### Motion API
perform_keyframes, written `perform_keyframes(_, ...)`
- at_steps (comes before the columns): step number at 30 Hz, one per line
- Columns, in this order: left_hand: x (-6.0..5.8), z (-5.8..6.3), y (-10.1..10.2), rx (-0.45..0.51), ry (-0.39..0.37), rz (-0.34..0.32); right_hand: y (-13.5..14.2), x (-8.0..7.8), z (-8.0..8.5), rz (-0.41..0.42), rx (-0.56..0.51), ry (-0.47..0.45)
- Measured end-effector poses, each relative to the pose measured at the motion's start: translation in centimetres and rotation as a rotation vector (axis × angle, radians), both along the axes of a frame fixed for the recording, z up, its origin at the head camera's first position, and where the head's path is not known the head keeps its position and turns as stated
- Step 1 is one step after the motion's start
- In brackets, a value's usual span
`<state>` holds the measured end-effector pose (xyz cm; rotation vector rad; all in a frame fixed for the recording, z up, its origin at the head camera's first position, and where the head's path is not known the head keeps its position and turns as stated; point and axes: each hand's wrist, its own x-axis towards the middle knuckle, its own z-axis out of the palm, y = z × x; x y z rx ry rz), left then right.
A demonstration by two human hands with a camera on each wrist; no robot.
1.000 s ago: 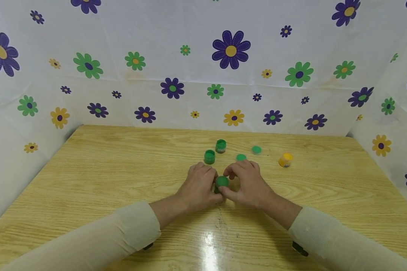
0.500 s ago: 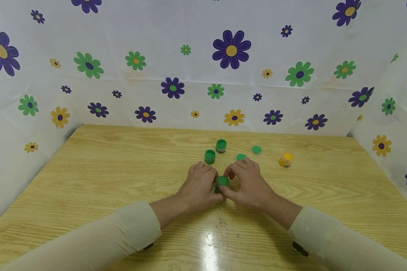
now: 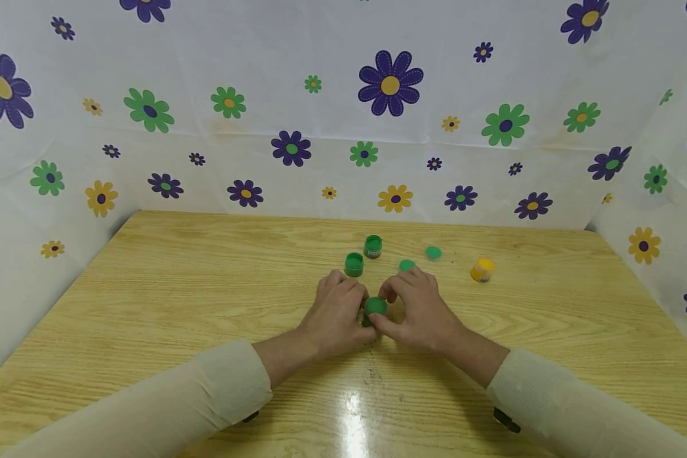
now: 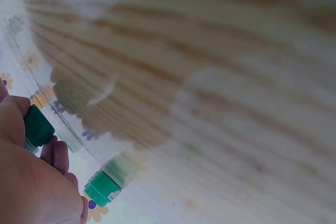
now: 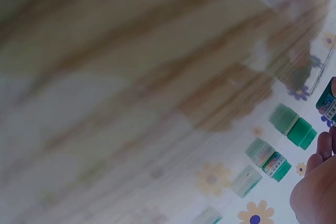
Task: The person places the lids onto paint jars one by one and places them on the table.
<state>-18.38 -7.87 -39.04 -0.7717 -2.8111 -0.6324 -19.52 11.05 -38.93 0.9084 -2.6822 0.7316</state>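
Observation:
A small green paint jar [image 3: 367, 320] is held between both hands over the table, its round green lid [image 3: 376, 306] facing up. My left hand [image 3: 334, 316] grips the jar's body from the left, covering much of it. From the right, thumb and fingers of my right hand [image 3: 420, 313] pinch the lid's edge. In the left wrist view, the jar [image 4: 39, 125] shows within the left hand [image 4: 31, 171]. The right wrist view catches its labelled side [image 5: 326, 103] at the frame edge, above the right hand [image 5: 315, 187].
Two uncovered green jars [image 3: 353, 264] stand just beyond my left hand. Loose green lids [image 3: 432, 253] lie to their right, one partly behind my right hand. Farther right is a yellow-orange jar [image 3: 483, 270]. A flower-printed cloth [image 3: 320, 114] borders the wooden table [image 3: 206, 273].
Both hands stay in nearly the same place around the green jar. The lid's position shifts only very slightly; the other jars and lids stay put.

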Motion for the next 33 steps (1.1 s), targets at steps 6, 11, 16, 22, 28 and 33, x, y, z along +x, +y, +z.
perform_keyframes(6,0.00,0.00,0.01,-0.004,0.000,0.001,0.07,-0.07,-0.09,0.000,0.015,0.006)
perform_keyframes(11,-0.02,0.00,-0.01,-0.019,-0.004,0.005,0.05,-0.01,-0.06,-0.001,0.020,0.001)
perform_keyframes(16,-0.06,-0.09,-0.04,-0.030,0.002,0.001,0.04,0.05,-0.04,-0.009,0.036,0.004)
perform_keyframes(22,-0.07,-0.11,-0.03,-0.026,-0.008,0.002,-0.03,0.15,0.04,-0.023,0.034,-0.009)
perform_keyframes(28,-0.09,-0.13,-0.01,-0.022,-0.002,0.000,-0.05,0.09,-0.01,0.000,0.003,0.002)
perform_keyframes(33,-0.10,-0.11,0.03,-0.014,-0.004,0.002,0.00,0.01,-0.06,0.022,-0.016,0.017)
